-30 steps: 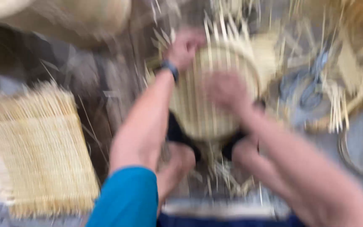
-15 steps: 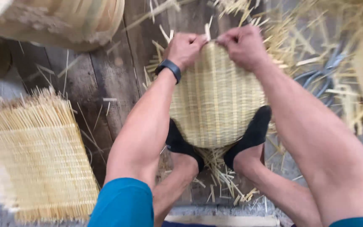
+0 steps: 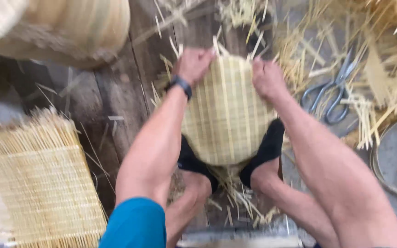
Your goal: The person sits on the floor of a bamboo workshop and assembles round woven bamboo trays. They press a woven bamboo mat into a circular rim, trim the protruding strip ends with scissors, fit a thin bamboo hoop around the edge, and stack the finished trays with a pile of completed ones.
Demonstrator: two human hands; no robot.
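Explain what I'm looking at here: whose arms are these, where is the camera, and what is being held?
The camera sits on a person's head and looks down, so the two bare arms are that person's own. The left hand and the right hand each grip the far edge of a round woven bamboo mat, which is steadied near its lower edge between two feet in black socks. The left wrist wears a dark wristband. The wooden floor is strewn with loose bamboo strips. Scissors lie to the right, a flat square woven panel to the left, and a large woven basket at top left.
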